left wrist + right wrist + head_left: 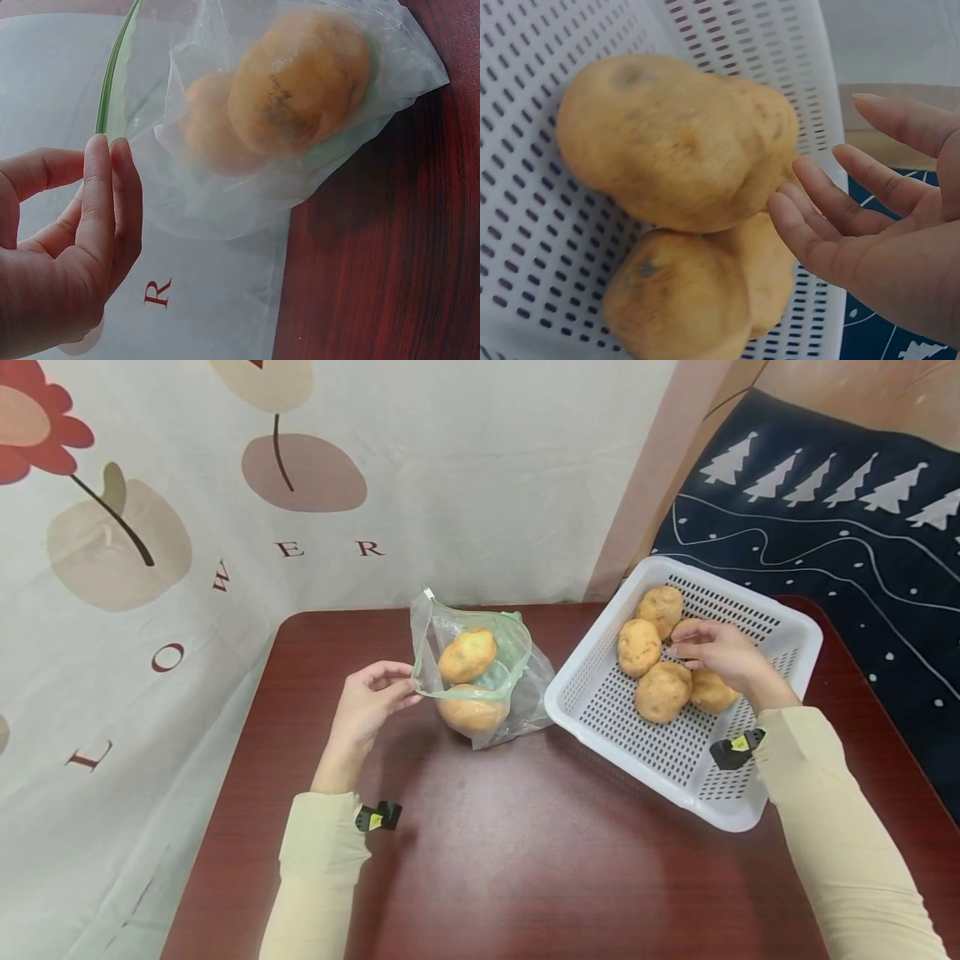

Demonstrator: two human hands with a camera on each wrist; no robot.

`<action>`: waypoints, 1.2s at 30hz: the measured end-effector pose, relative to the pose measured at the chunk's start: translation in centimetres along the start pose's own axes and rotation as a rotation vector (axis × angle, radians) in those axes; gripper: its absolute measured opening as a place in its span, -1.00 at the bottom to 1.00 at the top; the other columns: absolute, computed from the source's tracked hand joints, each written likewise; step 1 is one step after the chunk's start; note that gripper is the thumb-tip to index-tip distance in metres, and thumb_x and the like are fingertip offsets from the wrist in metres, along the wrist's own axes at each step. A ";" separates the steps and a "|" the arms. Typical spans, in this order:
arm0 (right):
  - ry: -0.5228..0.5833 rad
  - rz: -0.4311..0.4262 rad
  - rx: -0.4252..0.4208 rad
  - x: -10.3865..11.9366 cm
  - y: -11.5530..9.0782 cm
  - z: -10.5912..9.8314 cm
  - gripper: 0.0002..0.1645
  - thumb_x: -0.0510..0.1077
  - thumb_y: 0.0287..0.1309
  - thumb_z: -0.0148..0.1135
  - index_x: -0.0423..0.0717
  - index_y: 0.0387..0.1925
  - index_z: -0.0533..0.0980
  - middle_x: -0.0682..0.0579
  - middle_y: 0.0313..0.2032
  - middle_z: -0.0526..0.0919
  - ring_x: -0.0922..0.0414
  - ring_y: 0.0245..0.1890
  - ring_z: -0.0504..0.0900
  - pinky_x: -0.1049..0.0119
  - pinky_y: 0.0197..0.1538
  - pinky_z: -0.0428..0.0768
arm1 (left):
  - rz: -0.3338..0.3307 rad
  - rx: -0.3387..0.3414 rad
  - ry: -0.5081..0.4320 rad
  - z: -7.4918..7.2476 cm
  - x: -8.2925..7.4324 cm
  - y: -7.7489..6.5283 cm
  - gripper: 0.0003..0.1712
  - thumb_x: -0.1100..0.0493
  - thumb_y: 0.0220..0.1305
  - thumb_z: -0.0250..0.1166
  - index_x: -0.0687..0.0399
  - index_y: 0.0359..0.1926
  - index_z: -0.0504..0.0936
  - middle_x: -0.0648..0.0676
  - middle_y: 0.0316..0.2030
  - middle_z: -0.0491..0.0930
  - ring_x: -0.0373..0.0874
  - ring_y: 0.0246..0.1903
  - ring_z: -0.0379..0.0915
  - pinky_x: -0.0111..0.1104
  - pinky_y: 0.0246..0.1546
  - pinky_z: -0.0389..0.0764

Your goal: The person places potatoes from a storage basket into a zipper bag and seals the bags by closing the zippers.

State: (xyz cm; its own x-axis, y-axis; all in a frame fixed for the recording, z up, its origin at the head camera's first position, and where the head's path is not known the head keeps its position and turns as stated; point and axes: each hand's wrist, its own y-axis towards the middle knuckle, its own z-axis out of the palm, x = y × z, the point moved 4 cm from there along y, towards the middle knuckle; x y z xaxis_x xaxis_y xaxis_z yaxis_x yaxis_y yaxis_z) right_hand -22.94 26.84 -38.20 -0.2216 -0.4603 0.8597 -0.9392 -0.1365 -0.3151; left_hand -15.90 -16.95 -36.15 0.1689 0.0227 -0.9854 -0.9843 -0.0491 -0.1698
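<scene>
My left hand pinches the green-edged rim of a clear zip bag between thumb and fingertips. Two potatoes sit in that bag, an upper potato and a lower potato; through the film in the left wrist view one potato overlaps the other. Over a white perforated basket, my right hand reaches among several potatoes, such as the front potato. In the right wrist view its fingers are parted and loosely bent beside a large potato, holding nothing.
The dark red wooden table bears both bag and basket, the basket's left corner close to the bag. Behind stands a pale curtain with flowers and letters. To the right hangs a dark blue cloth with white trees.
</scene>
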 end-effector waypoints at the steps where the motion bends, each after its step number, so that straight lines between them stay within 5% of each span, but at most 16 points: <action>1: -0.015 0.005 -0.001 -0.2 0.0 0.0 -0.49 -0.19 0.21 0.12 -0.43 0.07 0.25 0.02 -0.14 0.47 0.41 -0.30 0.47 0.40 -0.14 0.56 | -0.001 0.001 -0.003 0.0 0.0 0.0 -0.74 0.52 0.11 0.16 0.59 -0.15 0.40 0.04 -0.46 0.52 -0.26 -0.47 0.53 -0.42 -0.32 0.63; 8: -0.025 0.035 0.012 -1.7 0.0 -0.1 -0.41 -0.21 0.19 0.13 -0.48 0.14 0.19 0.19 -0.27 0.47 0.41 -0.32 0.46 0.44 -0.17 0.53 | 0.054 0.011 -0.023 -0.2 0.3 0.0 -0.81 0.50 0.08 0.19 0.50 -0.22 0.47 0.06 -0.47 0.52 -0.23 -0.47 0.54 -0.38 -0.32 0.64; 9: -0.024 0.038 0.012 -1.8 0.0 0.0 -0.40 -0.21 0.19 0.14 -0.48 0.14 0.19 0.18 -0.26 0.47 0.41 -0.32 0.46 0.45 -0.18 0.53 | 0.070 0.036 -0.062 -0.8 2.1 1.3 -0.82 0.48 0.07 0.21 0.45 -0.24 0.51 0.08 -0.46 0.53 -0.21 -0.46 0.54 -0.38 -0.33 0.64; 15: -0.047 0.043 0.007 -2.2 0.1 0.3 -0.43 -0.23 0.14 0.18 -0.48 0.09 0.24 0.16 -0.31 0.48 0.37 -0.35 0.46 0.43 -0.22 0.53 | 0.087 0.041 -0.080 -0.8 2.0 1.2 -0.83 0.45 0.05 0.26 0.43 -0.28 0.53 0.13 -0.45 0.54 -0.19 -0.46 0.55 -0.36 -0.33 0.65; 16: -0.052 0.043 0.012 -2.3 0.1 0.3 -0.43 -0.24 0.13 0.19 -0.48 0.08 0.25 0.16 -0.32 0.48 0.35 -0.35 0.45 0.43 -0.22 0.53 | 0.084 0.021 -0.042 -0.3 0.4 0.0 -0.81 0.45 0.05 0.25 0.47 -0.26 0.50 0.14 -0.44 0.54 -0.19 -0.45 0.55 -0.35 -0.31 0.64; 17: -0.065 0.044 0.015 -2.3 0.1 0.4 -0.44 -0.24 0.11 0.20 -0.48 0.07 0.26 0.15 -0.33 0.48 0.33 -0.36 0.45 0.42 -0.23 0.52 | 0.070 0.013 -0.026 -0.4 0.5 0.2 -0.79 0.45 0.06 0.24 0.48 -0.24 0.49 0.16 -0.43 0.54 -0.17 -0.44 0.55 -0.33 -0.29 0.64; 20: -0.094 0.057 0.033 -2.4 0.1 0.6 -0.42 -0.22 0.09 0.23 -0.47 0.06 0.27 0.10 -0.32 0.46 0.30 -0.35 0.45 0.41 -0.23 0.52 | 0.076 0.048 -0.082 -1.6 3.6 2.4 -0.78 0.44 0.06 0.27 0.43 -0.22 0.53 0.20 -0.39 0.55 -0.12 -0.42 0.56 -0.30 -0.30 0.65; 22: -0.101 0.071 0.048 -2.5 0.1 0.7 -0.41 -0.20 0.07 0.25 -0.46 0.06 0.28 0.07 -0.30 0.47 0.29 -0.35 0.46 0.41 -0.21 0.53 | 0.078 0.056 -0.093 -1.9 4.1 2.7 -0.78 0.42 0.05 0.29 0.40 -0.23 0.54 0.20 -0.39 0.56 -0.10 -0.41 0.56 -0.29 -0.29 0.65; 25: -0.113 0.092 0.073 -2.7 0.2 0.9 -0.38 -0.18 0.06 0.27 -0.45 0.07 0.29 0.08 -0.30 0.51 0.29 -0.34 0.50 0.40 -0.18 0.55 | 0.064 0.049 -0.091 -1.7 3.6 2.3 -0.81 0.46 0.07 0.25 0.41 -0.23 0.53 0.14 -0.44 0.56 -0.15 -0.45 0.56 -0.33 -0.31 0.65; 26: -0.108 0.089 0.081 -2.7 0.2 1.0 -0.39 -0.19 0.06 0.27 -0.46 0.07 0.29 0.09 -0.31 0.53 0.30 -0.34 0.51 0.39 -0.17 0.56 | 0.052 0.024 -0.054 -1.0 1.8 1.0 -0.80 0.47 0.07 0.23 0.43 -0.22 0.50 0.13 -0.45 0.55 -0.16 -0.46 0.56 -0.33 -0.30 0.65; 28: -0.115 0.082 0.097 -2.7 0.3 1.3 -0.39 -0.19 0.06 0.27 -0.46 0.06 0.30 0.08 -0.31 0.56 0.29 -0.33 0.52 0.37 -0.16 0.56 | 0.027 0.005 -0.023 -0.5 0.6 0.2 -0.81 0.51 0.09 0.18 0.46 -0.21 0.47 0.09 -0.47 0.54 -0.22 -0.48 0.54 -0.36 -0.31 0.64; 36: -0.169 0.072 0.121 -2.8 0.6 2.0 -0.46 -0.20 0.04 0.27 -0.44 0.01 0.35 0.02 -0.31 0.55 0.19 -0.29 0.49 0.25 -0.09 0.51 | 0.018 0.000 -0.021 -0.2 0.4 0.1 -0.82 0.52 0.11 0.15 0.46 -0.21 0.46 0.07 -0.46 0.53 -0.23 -0.47 0.54 -0.40 -0.34 0.64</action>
State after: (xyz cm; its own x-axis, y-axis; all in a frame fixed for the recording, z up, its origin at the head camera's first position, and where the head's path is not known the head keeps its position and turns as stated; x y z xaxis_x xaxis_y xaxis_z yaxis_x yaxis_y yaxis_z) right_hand -22.36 26.32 -41.62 -0.2304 -0.6116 0.7569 -0.8821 -0.1972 -0.4278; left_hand -15.91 -17.20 -36.55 0.1497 0.0432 -0.9878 -0.9872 -0.0493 -0.1517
